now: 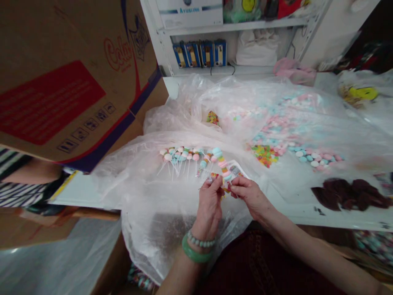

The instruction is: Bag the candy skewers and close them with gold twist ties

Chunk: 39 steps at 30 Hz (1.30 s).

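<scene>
My left hand (210, 200), with a green bangle and a bead bracelet at the wrist, pinches the near end of a candy skewer (221, 162) of pastel sweets. My right hand (248, 192) grips the same skewer, at its clear wrapper with a printed label (236, 170). Both hands meet at the table's near edge over a clear plastic sheet (147, 180). A row of finished candy sticks (184, 157) lies just beyond my hands.
Loose pastel sweets (310, 157) and small multicoloured candies (264, 155) lie under plastic to the right. A dark brown heap (350, 194) sits at the right. A large cardboard box (70, 78) looms at the left above another person's striped sleeve (12, 180). White shelves (233, 37) stand behind.
</scene>
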Motion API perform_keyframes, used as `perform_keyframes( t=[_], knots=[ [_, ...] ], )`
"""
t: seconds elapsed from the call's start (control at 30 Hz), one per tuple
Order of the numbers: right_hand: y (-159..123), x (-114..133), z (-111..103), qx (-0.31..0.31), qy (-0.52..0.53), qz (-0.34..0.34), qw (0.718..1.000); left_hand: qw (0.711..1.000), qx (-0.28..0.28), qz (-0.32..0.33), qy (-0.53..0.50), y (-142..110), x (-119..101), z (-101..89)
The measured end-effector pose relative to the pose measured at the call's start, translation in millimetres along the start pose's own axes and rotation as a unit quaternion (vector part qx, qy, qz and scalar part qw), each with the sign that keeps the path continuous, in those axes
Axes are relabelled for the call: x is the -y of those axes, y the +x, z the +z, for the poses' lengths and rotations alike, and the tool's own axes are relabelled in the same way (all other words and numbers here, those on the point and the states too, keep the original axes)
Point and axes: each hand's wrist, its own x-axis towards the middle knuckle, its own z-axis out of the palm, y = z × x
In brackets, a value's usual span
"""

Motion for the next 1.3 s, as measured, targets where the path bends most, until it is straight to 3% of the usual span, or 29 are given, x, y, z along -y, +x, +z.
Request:
perform_keyframes(
  t=[0.1,0.2,0.3,0.4,0.63,0.87,1.13,1.2,1.3],
  knots=[
    [5.0,0.1,-5.3,-0.015,-0.022,0.003,1.0,0.997,0.043,-0.032,0.062,-1.4,-4.0,-5.7],
    [8.4,1.1,-14.3,0.009,-0.011,0.022,1.0,0.996,0.031,-0.031,0.077,0.8,-8.8,-9.5],
    [7.6,1.1,-26.0,0.005,0.007,0.011,1.0,0.998,-0.029,-0.051,-0.012,8.4,-13.5,-10.6],
    [-1.2,0.8,-41.6,-0.024,-0.023,-0.025,0.999,0.981,-0.068,-0.133,-0.125,18.0,-20.0,-14.2],
    [-26.8,-2.2,-57.9,-0.039,-0.196,-0.104,0.974,0.961,-0.063,-0.165,-0.212,27.7,-28.6,-24.0],
    [-24.3,-16.9,-60.4,-0.037,-0.317,-0.213,0.924,0.957,-0.064,-0.178,-0.222,26.5,-32.9,-19.1],
    [-31.0,-25.1,-70.3,-0.056,-0.467,-0.361,0.806,0.963,-0.035,-0.164,-0.213,30.4,-28.5,-24.6],
    [-32.9,-23.9,-71.2,-0.055,-0.479,-0.38,0.789,0.972,-0.02,-0.129,-0.195,32.3,-24.2,-24.7],
    [-34.0,-22.5,-73.6,-0.055,-0.485,-0.388,0.782,0.985,-0.007,-0.02,-0.171,34.0,-19.5,-24.5]
  ],
)
